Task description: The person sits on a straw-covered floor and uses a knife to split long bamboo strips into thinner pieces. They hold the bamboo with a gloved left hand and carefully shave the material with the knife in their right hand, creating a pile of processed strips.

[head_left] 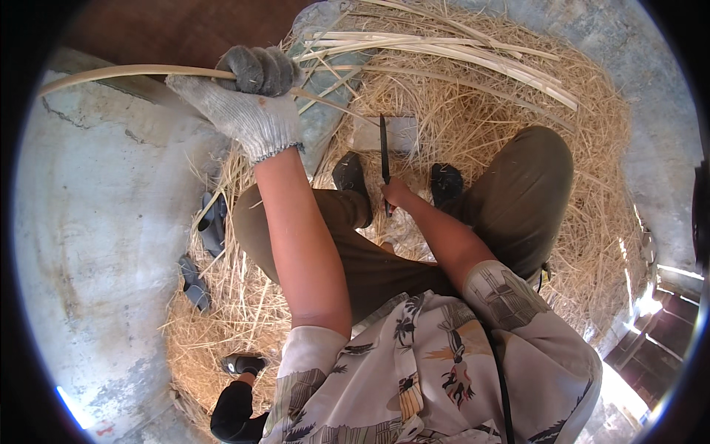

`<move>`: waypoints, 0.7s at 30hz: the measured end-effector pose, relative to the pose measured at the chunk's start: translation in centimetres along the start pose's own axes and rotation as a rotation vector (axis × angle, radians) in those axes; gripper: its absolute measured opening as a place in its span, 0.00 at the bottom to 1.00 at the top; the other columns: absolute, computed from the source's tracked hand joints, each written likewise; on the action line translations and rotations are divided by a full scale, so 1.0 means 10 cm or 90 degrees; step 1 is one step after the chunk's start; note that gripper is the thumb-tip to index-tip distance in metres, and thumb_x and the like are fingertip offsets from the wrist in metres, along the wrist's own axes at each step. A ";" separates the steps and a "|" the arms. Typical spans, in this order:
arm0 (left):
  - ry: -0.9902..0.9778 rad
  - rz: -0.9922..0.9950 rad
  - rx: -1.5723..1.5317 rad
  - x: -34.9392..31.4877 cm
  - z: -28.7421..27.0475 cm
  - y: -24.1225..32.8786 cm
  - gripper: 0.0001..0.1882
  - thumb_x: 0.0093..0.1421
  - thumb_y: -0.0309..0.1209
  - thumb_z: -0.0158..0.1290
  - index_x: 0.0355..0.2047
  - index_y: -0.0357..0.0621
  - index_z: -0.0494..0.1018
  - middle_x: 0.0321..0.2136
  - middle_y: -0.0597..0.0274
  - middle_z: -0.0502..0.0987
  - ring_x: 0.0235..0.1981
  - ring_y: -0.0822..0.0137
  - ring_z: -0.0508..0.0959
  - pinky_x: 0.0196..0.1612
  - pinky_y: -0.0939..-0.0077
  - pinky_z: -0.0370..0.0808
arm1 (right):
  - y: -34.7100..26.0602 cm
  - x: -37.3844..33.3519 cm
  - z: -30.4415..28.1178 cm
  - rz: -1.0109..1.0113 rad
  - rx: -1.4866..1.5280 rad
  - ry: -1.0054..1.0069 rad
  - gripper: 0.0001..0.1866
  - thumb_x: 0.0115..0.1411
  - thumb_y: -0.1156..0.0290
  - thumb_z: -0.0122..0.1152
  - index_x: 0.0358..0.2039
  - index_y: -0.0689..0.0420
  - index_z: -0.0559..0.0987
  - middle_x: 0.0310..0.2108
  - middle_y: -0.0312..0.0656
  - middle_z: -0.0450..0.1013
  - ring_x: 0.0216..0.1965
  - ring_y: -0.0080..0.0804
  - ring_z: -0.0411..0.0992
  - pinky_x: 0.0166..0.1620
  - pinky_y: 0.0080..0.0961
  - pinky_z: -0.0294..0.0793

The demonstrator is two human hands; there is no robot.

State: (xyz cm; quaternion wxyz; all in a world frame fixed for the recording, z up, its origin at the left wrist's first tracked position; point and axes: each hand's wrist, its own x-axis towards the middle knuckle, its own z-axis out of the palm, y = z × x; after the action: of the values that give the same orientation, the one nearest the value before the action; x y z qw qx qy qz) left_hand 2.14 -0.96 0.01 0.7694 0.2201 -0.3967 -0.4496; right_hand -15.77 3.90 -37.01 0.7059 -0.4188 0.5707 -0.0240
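My left hand wears a white knitted glove with grey fingers and is closed round a long pale bamboo strip. One end of the strip reaches out to the far left; the other slants down to the right toward the knife. Bare and wrapped round the handle, my right hand holds a long dark-bladed knife upright between my knees. Behind the blade a flat pale block lies among the shavings, close to my two dark shoes. Whether the strip touches the blade is hard to make out.
Many split bamboo strips lie in a bundle at the far side. Straw-like shavings cover the floor around me. Loose grey sandals rest at the left. Another person's leg and shoe show at the lower left.
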 end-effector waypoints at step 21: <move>0.069 0.007 0.003 0.00 0.20 -0.02 0.46 0.60 0.81 0.24 0.09 0.52 0.50 0.09 0.68 0.46 0.14 0.67 0.47 0.23 0.67 0.44 | -0.04 0.06 0.04 -0.394 -0.024 0.593 0.19 0.72 0.64 0.50 0.51 0.69 0.70 0.35 0.60 0.76 0.38 0.61 0.77 0.44 0.50 0.74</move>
State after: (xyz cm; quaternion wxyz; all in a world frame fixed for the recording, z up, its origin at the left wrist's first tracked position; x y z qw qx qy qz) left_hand 0.44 -0.98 1.02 0.7918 0.2436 -0.3568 -0.4317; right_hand -15.08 3.61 -37.23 0.3312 -0.5246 0.6732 -0.4023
